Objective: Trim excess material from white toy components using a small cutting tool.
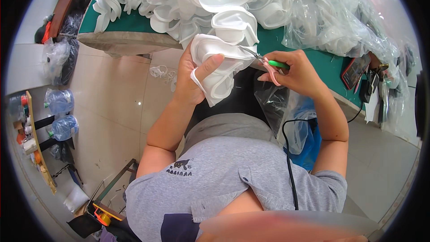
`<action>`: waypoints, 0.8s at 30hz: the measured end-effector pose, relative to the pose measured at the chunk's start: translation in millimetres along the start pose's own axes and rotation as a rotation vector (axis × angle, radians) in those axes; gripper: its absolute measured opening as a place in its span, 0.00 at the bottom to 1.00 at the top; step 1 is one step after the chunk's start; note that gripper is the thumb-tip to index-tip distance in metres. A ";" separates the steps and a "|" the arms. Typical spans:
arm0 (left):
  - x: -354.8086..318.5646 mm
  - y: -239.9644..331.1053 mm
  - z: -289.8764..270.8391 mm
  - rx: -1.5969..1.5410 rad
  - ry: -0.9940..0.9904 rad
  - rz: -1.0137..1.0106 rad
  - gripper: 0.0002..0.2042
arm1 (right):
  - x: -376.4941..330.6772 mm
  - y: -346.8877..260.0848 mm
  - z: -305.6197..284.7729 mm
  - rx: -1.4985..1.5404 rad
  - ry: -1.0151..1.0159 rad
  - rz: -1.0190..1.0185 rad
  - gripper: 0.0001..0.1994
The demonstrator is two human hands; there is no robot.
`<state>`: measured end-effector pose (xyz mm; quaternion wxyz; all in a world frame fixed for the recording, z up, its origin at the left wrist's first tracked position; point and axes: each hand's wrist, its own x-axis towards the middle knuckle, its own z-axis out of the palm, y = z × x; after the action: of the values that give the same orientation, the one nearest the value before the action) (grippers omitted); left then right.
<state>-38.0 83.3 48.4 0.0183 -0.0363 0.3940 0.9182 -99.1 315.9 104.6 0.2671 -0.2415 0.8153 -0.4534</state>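
My left hand [191, 79] is closed on a white moulded foam bra cup piece [209, 48], with the thumb pressed on its face. More white foam hangs below that hand. From the right, my right hand [299, 72] grips a pair of scissors [272, 74] with pink handles; a bright green part shows beside the fingers. The metal blades lie against the right edge of the held foam, and whether they are cutting cannot be told. Just beyond, another white cup piece [233, 22] joins the heap [179, 2] on the table.
A green-topped table [324, 69] runs across the far side. Clear plastic bags [322, 18] of white pieces cover its right part, near a dark calculator-like device [355, 71]. A black cable [287, 152] hangs over my shirt. At left, a shelf [41, 152] and large water bottles [65, 127] stand.
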 end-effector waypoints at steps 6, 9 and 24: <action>-4.6 3.4 2.2 0.055 0.024 0.010 0.18 | 4.4 3.3 3.7 -0.137 0.087 -0.139 0.06; -4.8 3.1 -1.3 0.105 0.004 0.033 0.19 | 4.8 4.6 2.7 -0.080 0.053 -0.106 0.07; -6.6 8.5 5.1 0.112 -0.019 0.013 0.20 | 4.3 -9.3 -4.1 -0.063 -0.029 -0.037 0.07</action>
<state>-32.3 81.1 58.6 0.0183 -0.0238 0.4449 0.8951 -103.5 311.3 113.6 0.2627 -0.2716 0.8206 -0.4287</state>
